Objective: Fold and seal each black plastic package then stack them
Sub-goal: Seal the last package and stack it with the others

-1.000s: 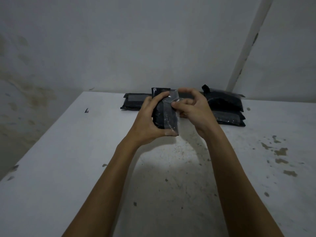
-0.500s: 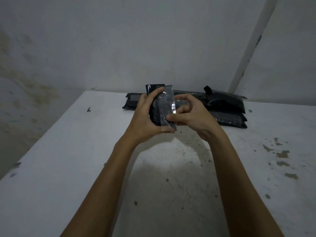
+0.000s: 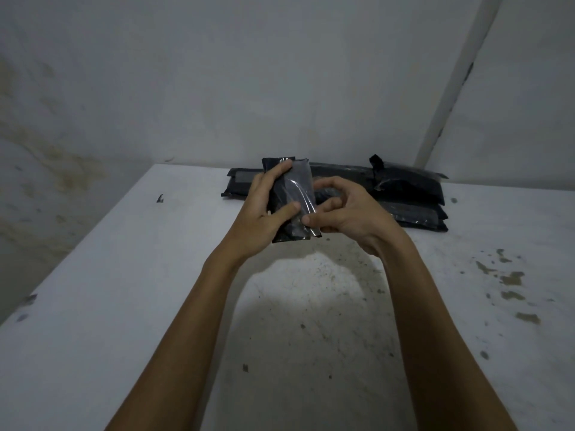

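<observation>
A black plastic package (image 3: 295, 194), folded narrow with a glossy flap along its right side, stands upright above the white table (image 3: 124, 290). My left hand (image 3: 264, 209) grips it from the left, fingers over the top and thumb across the front. My right hand (image 3: 345, 213) pinches the flap's lower right edge with its thumb, the other fingers curled behind. Behind the hands, more black packages (image 3: 407, 194) lie piled at the table's far edge, one flat package (image 3: 241, 185) sticking out to the left.
The stained white table runs to a grey wall at the back; its left edge drops off beside a stained wall. A pale vertical pipe (image 3: 448, 85) stands at the back right. Dark spots mark the tabletop at the right.
The package has turned slightly and come lower in my hands. My right thumb has slid down along the flap toward the bottom corner. The left hand keeps its grip.
</observation>
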